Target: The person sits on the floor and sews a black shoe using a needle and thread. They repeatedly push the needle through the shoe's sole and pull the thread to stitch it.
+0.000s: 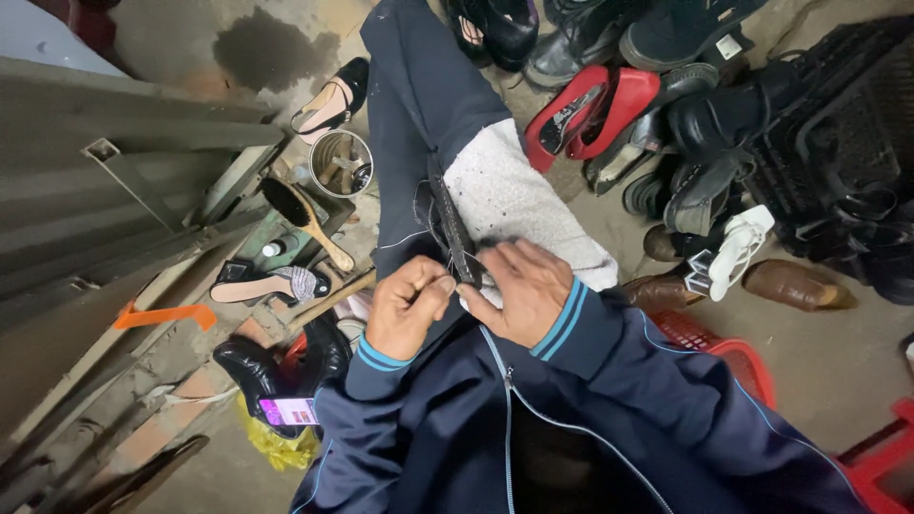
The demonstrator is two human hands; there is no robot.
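Shoes (609, 105) crowd floor beside brush (303, 217), tin (341, 164).

stained concrete floor (819, 362), grey metal beams (114, 171)

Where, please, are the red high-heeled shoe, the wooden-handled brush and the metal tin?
red high-heeled shoe (609, 100), head view, on its red side.
wooden-handled brush (286, 202), head view, on its dark bristle head.
metal tin (340, 164), head view, inside its rim.
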